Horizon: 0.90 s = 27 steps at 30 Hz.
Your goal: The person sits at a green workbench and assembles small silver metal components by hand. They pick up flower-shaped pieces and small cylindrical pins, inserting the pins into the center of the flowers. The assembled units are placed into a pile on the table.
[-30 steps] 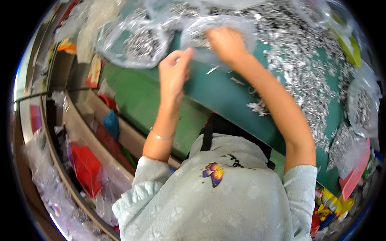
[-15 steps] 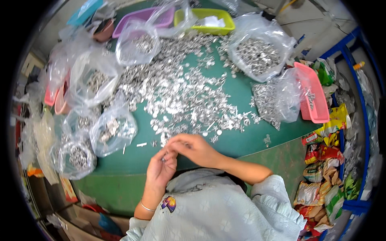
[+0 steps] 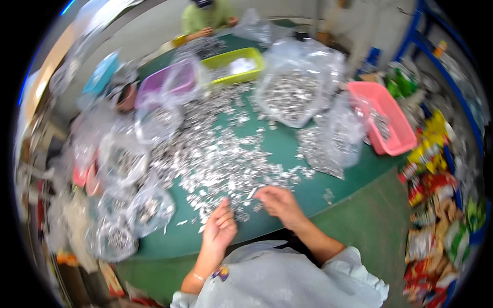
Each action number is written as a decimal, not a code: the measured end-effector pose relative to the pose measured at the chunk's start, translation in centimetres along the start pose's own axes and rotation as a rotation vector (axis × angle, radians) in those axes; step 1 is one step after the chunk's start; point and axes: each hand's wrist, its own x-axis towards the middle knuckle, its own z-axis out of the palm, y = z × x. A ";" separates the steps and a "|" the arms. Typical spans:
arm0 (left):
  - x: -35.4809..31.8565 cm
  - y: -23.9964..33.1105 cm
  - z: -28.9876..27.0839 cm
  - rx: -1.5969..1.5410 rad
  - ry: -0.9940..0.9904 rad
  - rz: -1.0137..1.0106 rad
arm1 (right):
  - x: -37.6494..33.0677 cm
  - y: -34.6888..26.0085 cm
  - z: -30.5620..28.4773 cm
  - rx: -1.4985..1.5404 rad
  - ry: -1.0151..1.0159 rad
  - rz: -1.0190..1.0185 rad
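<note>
A heap of small silver metal pieces point(image 3: 226, 159) is spread over the green table point(image 3: 277, 146). At the near edge of the heap, my left hand point(image 3: 221, 228) is closed, thumb and fingers pressed together and curled; what they hold, if anything, is hidden. To its right my right hand point(image 3: 281, 204) pinches at the tips of its fingers. A bright silver strip point(image 3: 251, 193) shows right at those fingertips, though blur hides whether it is gripped or lies on the heap. The two hands are apart.
Clear plastic bags point(image 3: 295, 97) of metal pieces stand at the back and left. A purple basin point(image 3: 164, 84), a lime-green tray point(image 3: 233, 64) and a pink basin point(image 3: 382, 115) line the table. Another person point(image 3: 208, 20) works at the far end. Coloured packets point(image 3: 429, 185) fill the right side.
My hands were together over the table's near edge; now they have parted, the right one moving right. The view has tilted up, bringing another person into sight.
</note>
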 end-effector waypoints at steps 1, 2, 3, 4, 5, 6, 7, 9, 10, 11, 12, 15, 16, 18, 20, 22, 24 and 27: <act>0.3 -0.1 -0.1 0.030 0.088 0.058 | -0.1 0.2 -0.3 -0.040 0.074 -0.041; 0.1 -0.5 -0.2 0.033 0.067 0.060 | -0.1 0.5 -0.6 0.000 0.067 -0.050; 0.3 -1.2 0.4 -0.120 0.095 0.070 | -0.2 0.9 -1.1 0.160 0.042 -0.062; 0.4 -1.0 -0.4 0.025 0.097 0.142 | 0.0 1.4 -1.1 0.295 0.033 -0.040; 0.7 -1.7 0.5 0.078 0.207 0.236 | 0.1 1.8 -1.2 0.419 0.045 -0.013; 0.7 -2.4 1.4 0.128 0.327 0.322 | 0.1 2.2 -1.2 0.546 0.068 0.016; 0.3 -2.6 1.4 0.143 0.286 0.333 | 0.5 2.9 -1.2 0.619 0.043 0.047; -0.4 -3.1 1.3 0.181 0.212 0.352 | 0.9 4.0 -1.3 0.772 0.006 0.115; -0.6 -3.4 1.2 0.171 0.230 0.375 | 0.8 4.0 -1.2 0.760 -0.002 0.140; -0.5 -3.5 0.9 0.162 0.247 0.396 | 0.8 3.9 -1.0 0.747 -0.007 0.163; -0.4 -3.6 0.6 0.154 0.265 0.412 | 0.7 3.7 -0.8 0.735 -0.010 0.183; -0.7 -1.8 -3.6 0.087 0.065 0.273 | 0.5 3.5 -0.9 0.733 -0.112 0.242; -0.5 -1.7 -3.5 0.125 -0.008 0.219 | 0.5 3.4 -1.3 0.732 -0.156 0.244; 0.4 -1.4 -1.8 0.202 0.246 0.341 | 0.6 3.0 -1.9 0.676 -0.100 0.246; 2.3 -0.3 1.6 0.230 0.371 0.440 | 0.7 3.3 -3.2 0.679 -0.120 0.230; 5.1 2.6 6.1 0.180 0.208 0.492 | 0.8 3.1 -3.6 0.671 -0.110 0.226; 9.1 4.9 12.5 0.389 0.095 0.622 | 1.0 2.6 -3.9 0.647 -0.062 0.231; 15.7 10.4 20.3 0.583 0.128 0.891 | 1.3 2.4 -4.0 0.636 -0.073 0.237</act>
